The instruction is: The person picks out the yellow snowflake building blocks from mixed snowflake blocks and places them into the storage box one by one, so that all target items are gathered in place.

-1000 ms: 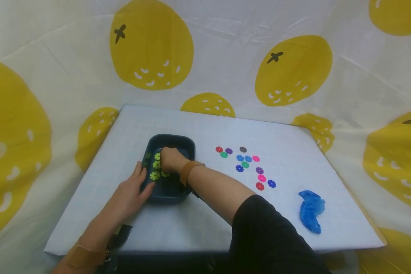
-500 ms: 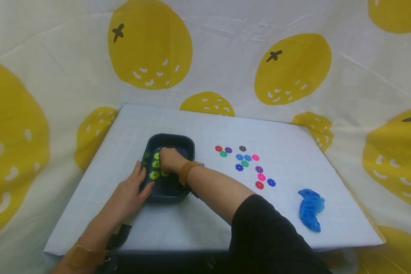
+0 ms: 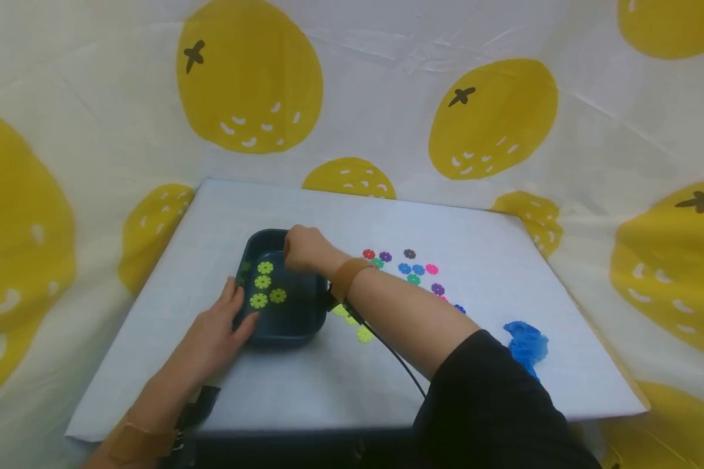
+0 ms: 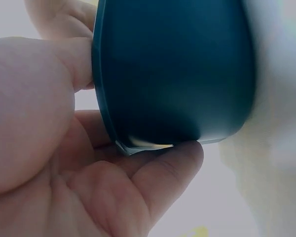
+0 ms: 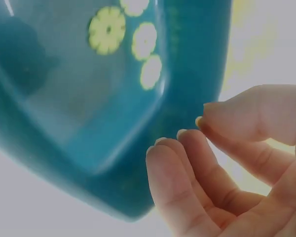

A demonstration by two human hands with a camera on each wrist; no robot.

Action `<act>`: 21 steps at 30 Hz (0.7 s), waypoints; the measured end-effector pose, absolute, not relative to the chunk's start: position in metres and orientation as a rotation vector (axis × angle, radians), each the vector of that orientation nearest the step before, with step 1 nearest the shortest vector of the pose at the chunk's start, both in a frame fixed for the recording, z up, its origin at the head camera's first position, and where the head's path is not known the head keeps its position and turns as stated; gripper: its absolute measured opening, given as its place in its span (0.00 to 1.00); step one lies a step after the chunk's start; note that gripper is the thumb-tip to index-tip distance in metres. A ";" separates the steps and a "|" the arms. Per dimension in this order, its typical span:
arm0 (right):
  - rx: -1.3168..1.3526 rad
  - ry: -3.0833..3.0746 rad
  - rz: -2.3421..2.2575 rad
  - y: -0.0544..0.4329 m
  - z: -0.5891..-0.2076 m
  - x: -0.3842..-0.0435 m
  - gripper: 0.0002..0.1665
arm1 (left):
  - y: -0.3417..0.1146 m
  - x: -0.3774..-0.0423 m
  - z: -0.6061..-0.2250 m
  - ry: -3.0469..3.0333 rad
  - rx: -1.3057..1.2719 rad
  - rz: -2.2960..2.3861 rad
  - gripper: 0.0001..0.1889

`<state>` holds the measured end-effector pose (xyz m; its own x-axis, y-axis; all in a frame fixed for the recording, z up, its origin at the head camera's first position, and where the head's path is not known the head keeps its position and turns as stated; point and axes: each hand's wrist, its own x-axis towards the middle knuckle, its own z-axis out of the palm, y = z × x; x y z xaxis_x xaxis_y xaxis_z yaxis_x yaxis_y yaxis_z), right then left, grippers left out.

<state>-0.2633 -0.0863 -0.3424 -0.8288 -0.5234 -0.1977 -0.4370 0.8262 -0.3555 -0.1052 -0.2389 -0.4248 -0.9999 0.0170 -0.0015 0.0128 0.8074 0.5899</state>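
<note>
A dark teal tray stands on the left half of the table. Several yellow-green flower-shaped discs lie flat on its bottom. My left hand grips the tray's left side, thumb at the rim and fingers against the outer wall in the left wrist view. Above the tray's far right part is my right hand. In the right wrist view its fingers are loosely bent, thumb and index tips close together, with no disc visible between them. More yellow-green discs lie right of the tray, partly behind the right wrist.
Several red, purple, green, blue, pink and grey flower discs are scattered right of the tray, some hidden by the right forearm. A crumpled blue plastic bag lies farther right. A cable hangs from the right wrist.
My right hand has risen from the discs in the tray and moved right and away, uncovering them. Yellow-green discs outside the tray have come into view. The left hand stays on the tray.
</note>
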 end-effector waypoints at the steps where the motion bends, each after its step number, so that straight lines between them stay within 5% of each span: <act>1: -0.710 2.724 -0.432 -0.081 -0.339 -0.265 0.15 | -0.239 -0.105 -0.424 2.979 0.025 0.972 0.39; 8: -0.607 2.820 -0.360 -0.043 -0.326 -0.280 0.02 | -0.237 -0.105 -0.425 2.963 -0.001 0.962 0.40; 21: -0.417 2.617 -0.139 0.005 -0.354 -0.280 0.15 | -0.238 -0.108 -0.428 2.975 0.029 0.954 0.40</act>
